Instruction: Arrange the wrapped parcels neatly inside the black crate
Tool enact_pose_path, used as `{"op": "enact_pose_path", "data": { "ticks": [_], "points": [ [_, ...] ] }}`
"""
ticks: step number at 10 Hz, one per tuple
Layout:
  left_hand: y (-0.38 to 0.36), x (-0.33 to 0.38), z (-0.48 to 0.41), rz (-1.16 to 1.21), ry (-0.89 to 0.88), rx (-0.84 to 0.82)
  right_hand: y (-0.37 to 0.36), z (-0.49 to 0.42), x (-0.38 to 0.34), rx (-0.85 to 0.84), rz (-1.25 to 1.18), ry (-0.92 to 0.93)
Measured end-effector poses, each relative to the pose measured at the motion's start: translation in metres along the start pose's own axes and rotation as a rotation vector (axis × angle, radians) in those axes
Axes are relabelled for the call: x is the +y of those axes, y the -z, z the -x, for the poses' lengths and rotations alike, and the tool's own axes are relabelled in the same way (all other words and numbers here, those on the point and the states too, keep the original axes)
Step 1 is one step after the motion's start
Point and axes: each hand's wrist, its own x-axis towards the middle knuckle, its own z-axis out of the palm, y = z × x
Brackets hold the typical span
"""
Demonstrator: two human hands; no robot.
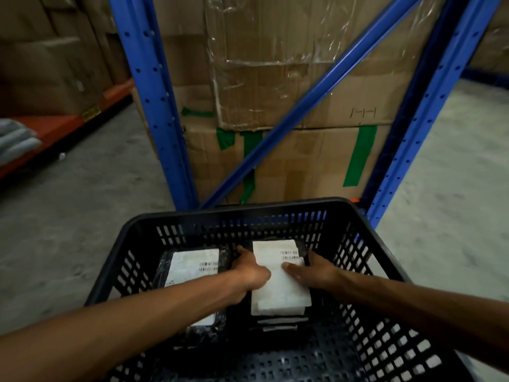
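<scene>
We have the top parcel [278,277], a black-wrapped packet with a white barcode label on its face, held low inside the black crate [358,244], right of centre, on a short stack of similar packets whose edges show just beneath its near end. Our left hand [252,274] clasps its left edge, with fingers curled over the far corner. Our right hand [308,268] grips the opposite edge, thumb lying across the label and the other fingers wrapped down the side (their tips are hidden, so how deep they reach we cannot tell).

To settle it well, we judge the packet should come down flat, its edges flush with those below, label up. The near end of the stack looks slightly stepped, so a gentle push toward the far wall may square it. Letting go with both hands together would keep it from twisting.

Just beside it to the left lies a second labelled parcel [192,268], partly under our left forearm. A dark gap separates the two, and the piles look roughly parallel; keeping them so will read as neat. The near half of the crate floor is bare, leaving room for more rows.

Beyond the crate stand the blue rack uprights [157,106] and the taped cardboard cartons [275,78] on the concrete floor.
</scene>
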Motion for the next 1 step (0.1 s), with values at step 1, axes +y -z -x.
{"op": "enact_pose_path", "data": {
  "ticks": [1],
  "points": [
    [0.0016,-0.0124,0.0028,-0.072,-0.077,0.069,0.0151,0.0108,-0.0204,0.184,0.192,0.039]
  ]
}}
